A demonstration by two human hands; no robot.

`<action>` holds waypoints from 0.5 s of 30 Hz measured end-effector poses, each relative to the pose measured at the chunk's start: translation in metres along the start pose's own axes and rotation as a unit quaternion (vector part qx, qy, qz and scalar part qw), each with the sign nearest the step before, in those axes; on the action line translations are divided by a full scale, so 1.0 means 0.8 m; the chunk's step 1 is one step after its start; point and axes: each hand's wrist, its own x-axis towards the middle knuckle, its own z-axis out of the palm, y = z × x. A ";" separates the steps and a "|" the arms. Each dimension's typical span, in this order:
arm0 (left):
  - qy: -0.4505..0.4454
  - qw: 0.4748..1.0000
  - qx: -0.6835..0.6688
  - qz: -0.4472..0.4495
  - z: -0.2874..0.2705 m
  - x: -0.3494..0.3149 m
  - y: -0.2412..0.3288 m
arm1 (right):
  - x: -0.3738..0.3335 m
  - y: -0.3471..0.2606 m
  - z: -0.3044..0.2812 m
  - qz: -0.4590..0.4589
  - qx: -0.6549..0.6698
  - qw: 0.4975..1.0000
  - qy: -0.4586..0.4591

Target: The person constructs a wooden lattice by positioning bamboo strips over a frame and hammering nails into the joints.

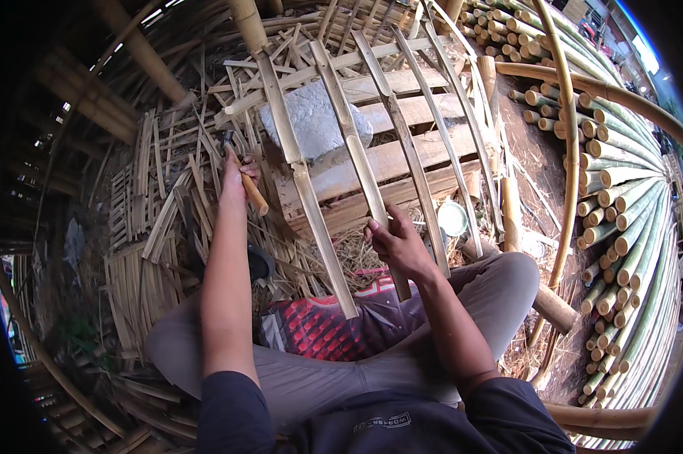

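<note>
My left hand is closed round the wooden handle of a hammer, whose dark metal head shows beyond the fist. On the right, my right hand grips the near part of a split bamboo strip, with the thumb and fingers at its edges. This strip is one of several lying side by side, their near ends reaching toward my lap. Left of it is another bamboo strip, and right of it a darker bamboo strip. Beneath them, a grey stone block sits on a low wooden slatted platform.
A crosswise bamboo slat runs at the far side. Bamboo poles are stacked at the right, behind a bent bamboo rail. Loose split strips lie on the left. A pale round container stands by my right knee.
</note>
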 end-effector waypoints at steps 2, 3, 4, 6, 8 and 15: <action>0.000 1.000 -0.003 -0.010 -0.002 -0.006 -0.005 | -0.006 -0.010 0.007 -0.012 -0.018 1.000 0.004; 0.010 1.000 0.011 0.003 -0.001 -0.006 -0.008 | -0.009 -0.013 0.009 -0.019 -0.022 1.000 -0.003; 0.019 0.999 0.025 0.016 -0.001 -0.007 -0.007 | -0.012 -0.018 0.012 -0.026 -0.026 0.999 -0.011; 0.028 0.999 0.043 0.010 -0.002 -0.012 0.000 | -0.018 -0.024 0.015 -0.036 -0.023 0.999 -0.020; 0.047 0.997 0.061 -0.003 0.000 -0.015 0.013 | -0.024 -0.027 0.017 -0.043 -0.028 0.999 -0.017; 0.150 0.984 0.076 -0.066 -0.020 -0.074 0.088 | -0.029 -0.003 0.014 -0.060 -0.079 0.994 0.052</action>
